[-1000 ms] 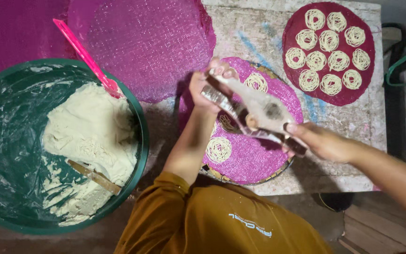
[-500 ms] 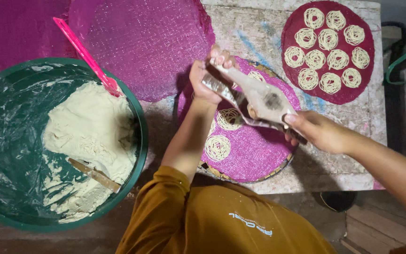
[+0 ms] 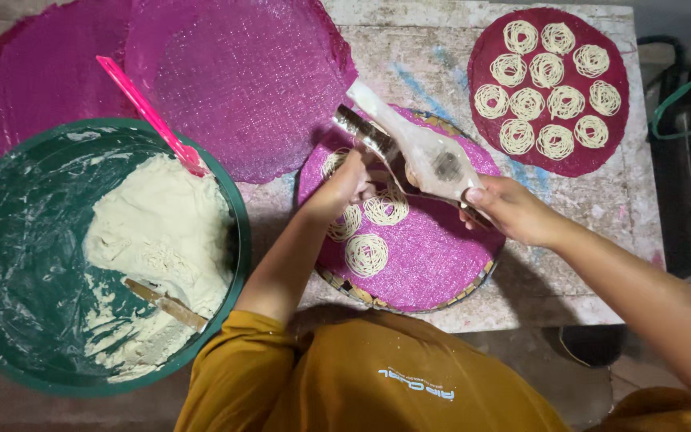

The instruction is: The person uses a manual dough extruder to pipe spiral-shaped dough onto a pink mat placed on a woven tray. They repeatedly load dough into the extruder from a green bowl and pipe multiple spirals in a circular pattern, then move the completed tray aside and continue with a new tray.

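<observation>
Both my hands work a long-handled noodle press (image 3: pixel 409 148) over a round magenta mesh mat (image 3: pixel 433 264) that rests on a woven tray. My left hand (image 3: pixel 345 186) grips the lower handle near the press body. My right hand (image 3: pixel 509 210) closes around the handle ends on the right. Three pale noodle spirals (image 3: pixel 367 254) lie on the mat beneath the press, one partly hidden by my left hand.
A big green basin (image 3: pixel 1 240) of pale dough, with a pink spatula (image 3: pixel 149 114) and a wooden-handled tool (image 3: pixel 165 302), sits at left. Spare magenta mats (image 3: pixel 233 72) lie at the back. A filled dark-red mat of spirals (image 3: pixel 549 92) is at back right.
The press has swung left and down across the mat, both hands moving with it. One more spiral now shows on the mat.
</observation>
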Tool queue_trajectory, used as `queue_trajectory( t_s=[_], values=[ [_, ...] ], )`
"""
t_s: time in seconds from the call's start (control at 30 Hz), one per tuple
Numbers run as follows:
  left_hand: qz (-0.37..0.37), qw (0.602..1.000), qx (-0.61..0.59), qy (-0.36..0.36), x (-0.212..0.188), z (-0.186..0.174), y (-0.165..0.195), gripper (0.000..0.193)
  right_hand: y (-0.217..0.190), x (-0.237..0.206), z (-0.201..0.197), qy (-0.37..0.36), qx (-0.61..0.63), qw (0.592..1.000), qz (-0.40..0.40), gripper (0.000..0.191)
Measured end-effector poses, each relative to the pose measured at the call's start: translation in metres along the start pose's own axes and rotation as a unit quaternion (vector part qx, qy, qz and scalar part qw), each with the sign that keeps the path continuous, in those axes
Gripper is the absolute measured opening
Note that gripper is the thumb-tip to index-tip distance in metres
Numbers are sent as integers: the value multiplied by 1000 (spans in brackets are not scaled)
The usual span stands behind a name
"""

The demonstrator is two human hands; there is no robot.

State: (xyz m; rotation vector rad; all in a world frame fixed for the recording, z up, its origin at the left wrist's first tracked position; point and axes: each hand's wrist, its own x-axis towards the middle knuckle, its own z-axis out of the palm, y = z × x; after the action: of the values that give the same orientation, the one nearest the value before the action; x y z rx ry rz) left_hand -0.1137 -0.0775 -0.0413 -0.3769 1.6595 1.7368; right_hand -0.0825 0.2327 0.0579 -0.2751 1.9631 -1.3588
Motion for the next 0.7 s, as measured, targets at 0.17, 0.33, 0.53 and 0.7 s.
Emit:
queue_trajectory(
  t_s=[0.17, 0.33, 0.53, 0.7],
  values=[
    [157, 974, 144, 81, -33, 4, -29, 60, 22, 7, -1, 44, -16, 999, -26, 47],
    [351, 778, 463, 239, -89, 12, -51, 61, 32, -9, -12, 38, 19, 997, -65, 51],
    [285, 952, -111, 9, -64, 12, 10, 68, 26, -40, -15, -75, 23, 995, -63, 72],
    [370, 675, -452, -450, -12, 49, 58, 77, 3, -64, -17, -45, 74, 977, 196, 68]
  ],
)
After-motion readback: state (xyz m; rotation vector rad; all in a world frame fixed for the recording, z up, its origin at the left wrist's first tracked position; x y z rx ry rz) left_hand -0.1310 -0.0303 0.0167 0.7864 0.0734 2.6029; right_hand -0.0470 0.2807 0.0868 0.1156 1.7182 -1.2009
